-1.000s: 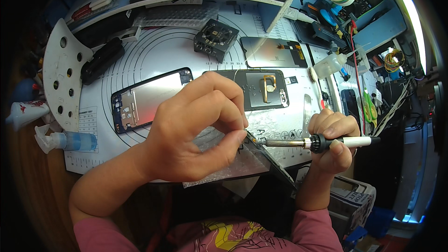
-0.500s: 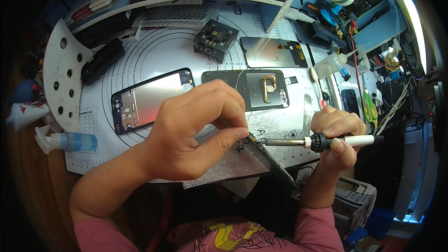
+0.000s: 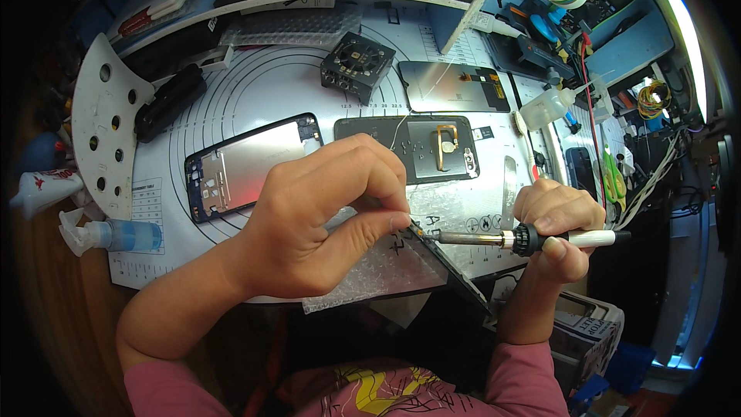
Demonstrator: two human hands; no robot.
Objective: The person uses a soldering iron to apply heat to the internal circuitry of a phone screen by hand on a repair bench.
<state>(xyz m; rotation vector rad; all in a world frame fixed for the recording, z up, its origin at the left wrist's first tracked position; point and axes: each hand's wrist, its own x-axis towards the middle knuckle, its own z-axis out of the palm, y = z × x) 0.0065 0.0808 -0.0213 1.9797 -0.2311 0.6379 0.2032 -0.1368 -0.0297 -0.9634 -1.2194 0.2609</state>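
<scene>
My right hand grips a soldering iron by its black collar and white handle, with the metal shaft pointing left. The iron's tip is at the upper end of a thin dark flat panel, which slants down over the table's front edge. At that same end my left hand is closed, thumb and forefinger pinched together; what lies between them is mostly hidden. A clear bubble-wrap bag with handwriting lies underneath. Behind my left hand rests an opened phone frame with a silvery plate.
Behind my hands lies a dark phone back cover bearing small screws and a gold flex cable. Farther back are a silvery screen panel and a black fan unit. A blue spray bottle stands left; green scissors lie right.
The right hand has barely shifted, and the iron's handle end sits slightly lower. My left hand and the panel look almost unmoved.
</scene>
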